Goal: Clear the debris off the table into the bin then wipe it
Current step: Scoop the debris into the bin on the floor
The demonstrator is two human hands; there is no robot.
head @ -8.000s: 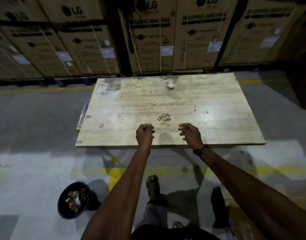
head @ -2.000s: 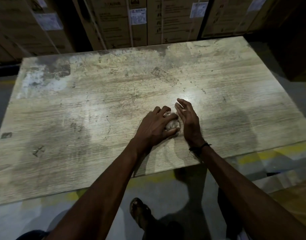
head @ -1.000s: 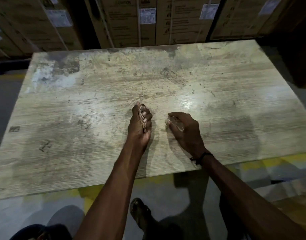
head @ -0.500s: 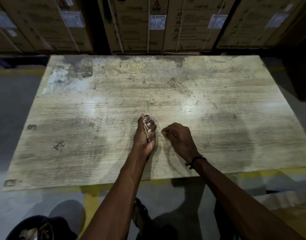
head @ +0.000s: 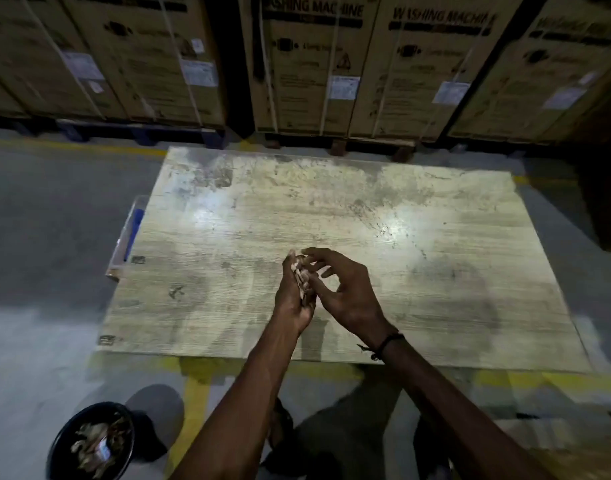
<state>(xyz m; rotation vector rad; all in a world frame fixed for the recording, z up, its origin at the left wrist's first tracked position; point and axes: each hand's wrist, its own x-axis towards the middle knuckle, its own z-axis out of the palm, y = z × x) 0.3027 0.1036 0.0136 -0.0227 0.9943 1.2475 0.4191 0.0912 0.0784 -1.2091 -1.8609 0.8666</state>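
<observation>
Left hand (head: 293,292) cupped around debris (head: 301,277) above table (head: 453,306) near edge; right hand (head: 345,289) fingers loosely curled, touching it. Bin (head: 59,441) on floor, left of table's near edge.

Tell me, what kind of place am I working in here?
Most likely a warehouse: strapped washing machine cartons stand stacked on pallets behind the table, and yellow lines mark the concrete floor.
</observation>
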